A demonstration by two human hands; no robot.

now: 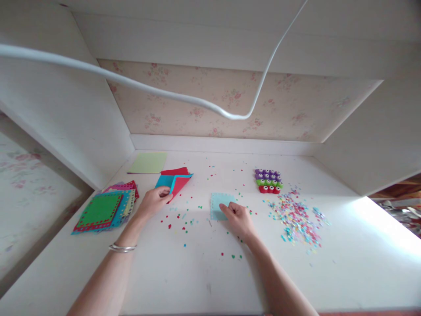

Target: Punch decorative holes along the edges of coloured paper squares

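Note:
My left hand (158,199) pinches the lifted edge of a few coloured paper sheets (180,184), blue and red, which bend up off the table. My right hand (238,217) is curled, its thumb and forefinger on a light blue paper square (217,205) lying flat. Small punched marks run along the visible edges of that square; my hand covers its lower right corner. Left of my left hand lies a stack of punched paper squares (100,210), with a green one on top and red, blue and yellow ones beneath.
Small craft punches (268,181) in purple, green and red stand in rows at the right. Near them spreads a pile of paper confetti (299,215), with more bits scattered mid-table. Pale green paper (148,162) lies at the back left. A white cable (197,101) hangs across the front.

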